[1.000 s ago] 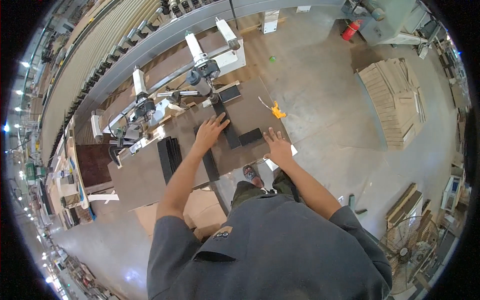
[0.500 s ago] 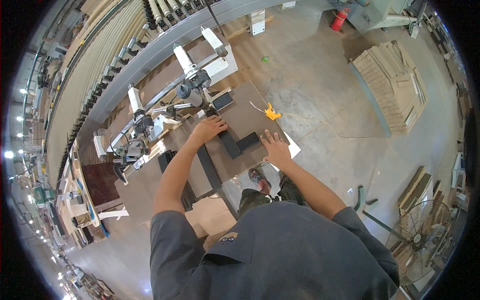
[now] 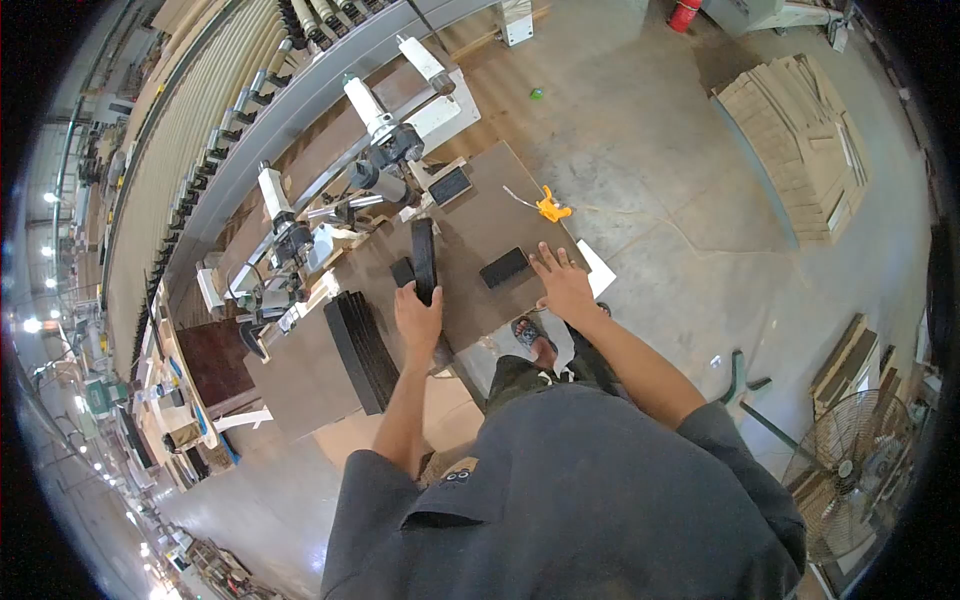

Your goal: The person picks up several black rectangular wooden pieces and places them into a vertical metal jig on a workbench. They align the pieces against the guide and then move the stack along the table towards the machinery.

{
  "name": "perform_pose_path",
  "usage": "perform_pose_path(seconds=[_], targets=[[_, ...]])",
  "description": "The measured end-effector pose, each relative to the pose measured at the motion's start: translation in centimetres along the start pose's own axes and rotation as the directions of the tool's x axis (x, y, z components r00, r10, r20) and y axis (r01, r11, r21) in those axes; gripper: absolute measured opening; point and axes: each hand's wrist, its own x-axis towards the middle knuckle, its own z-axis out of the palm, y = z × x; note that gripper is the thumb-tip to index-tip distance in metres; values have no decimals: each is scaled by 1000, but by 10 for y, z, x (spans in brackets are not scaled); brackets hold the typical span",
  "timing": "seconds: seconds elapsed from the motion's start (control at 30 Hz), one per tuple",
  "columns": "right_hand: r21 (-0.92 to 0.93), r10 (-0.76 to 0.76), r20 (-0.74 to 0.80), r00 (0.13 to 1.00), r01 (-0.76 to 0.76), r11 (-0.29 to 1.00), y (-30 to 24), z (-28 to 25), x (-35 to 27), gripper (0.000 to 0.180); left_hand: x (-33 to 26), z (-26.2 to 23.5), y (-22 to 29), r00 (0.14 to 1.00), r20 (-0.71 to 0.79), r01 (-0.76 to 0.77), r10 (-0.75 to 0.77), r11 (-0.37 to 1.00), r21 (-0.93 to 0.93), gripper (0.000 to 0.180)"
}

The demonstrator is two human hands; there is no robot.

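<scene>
My left hand (image 3: 419, 318) grips the near end of a long dark strip (image 3: 424, 258) that points away from me across a brown work table (image 3: 470, 215). My right hand (image 3: 561, 281) lies flat with spread fingers on the table's near right edge. A short dark block (image 3: 503, 267) lies just left of that hand. Another small dark piece (image 3: 402, 271) sits beside the strip. A stack of long dark strips (image 3: 360, 350) rests on the table to the left of my left arm.
A machine with white cylinders and clamps (image 3: 385, 135) runs along the table's far side. An orange tool (image 3: 549, 207) and a dark pad (image 3: 450, 184) lie on the table. Stacked boards (image 3: 795, 150) sit on the concrete floor at right; a fan (image 3: 860, 470) stands lower right.
My left hand has drawn back toward me and closed on the long dark strip, which now lies lengthwise. My right hand has shifted right along the table edge.
</scene>
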Motion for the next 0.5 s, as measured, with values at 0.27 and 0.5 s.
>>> perform_pose_path(seconds=[0.27,0.5], targets=[[-60,-9,-30,1000,8,998,-6,0,1,111,51,77,61,949,-290,92,-123,989,-120,76],[-38,28,-42,999,-29,999,-9,1,2,112,8,64,24,993,-80,-112,88,916,-384,84]])
